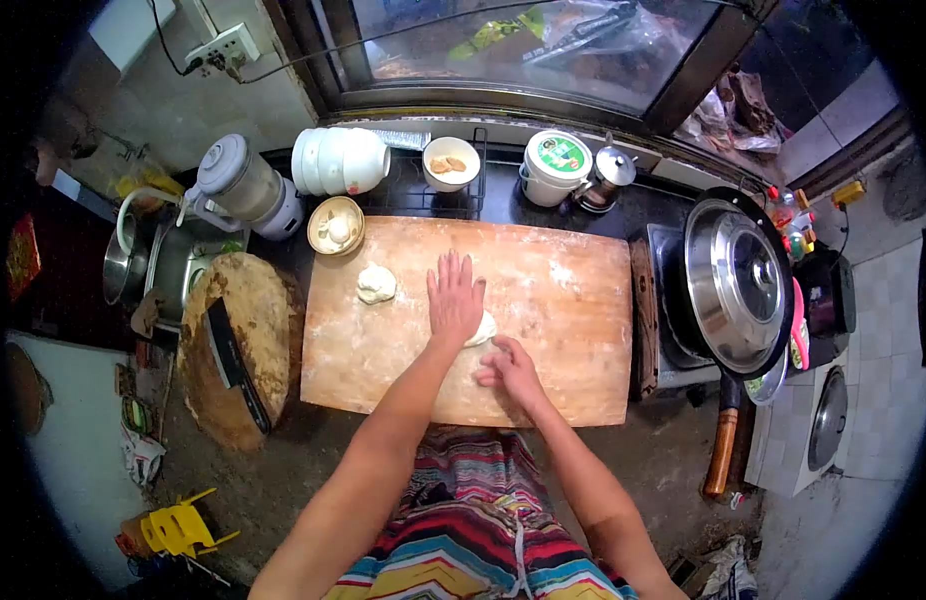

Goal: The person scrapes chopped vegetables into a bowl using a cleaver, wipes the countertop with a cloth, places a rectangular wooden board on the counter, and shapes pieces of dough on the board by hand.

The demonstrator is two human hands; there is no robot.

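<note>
My left hand [457, 300] lies flat, fingers stretched out and pointing away from me, with its palm over a piece of white dough [480, 330]. Most of that dough is hidden under the palm; its right side shows. Just to the right and nearer to me is my right hand [513, 372], its fingers loosely bent and apart, holding nothing that I can see. Both hands are over a flour-dusted wooden board [573, 350]. A second lump of dough [376, 284] rests on the board's left part. At the board's far left corner stands a small bowl [336, 226] with pale contents.
On the left, a cleaver [233, 365] lies on a round chopping block [208, 320]. Behind the board stand a blender [245, 185], stacked bowls [338, 162], a white bowl [451, 165] and a lidded bucket [556, 168]. A lidded wok [738, 280] sits on the right, its handle pointing towards me.
</note>
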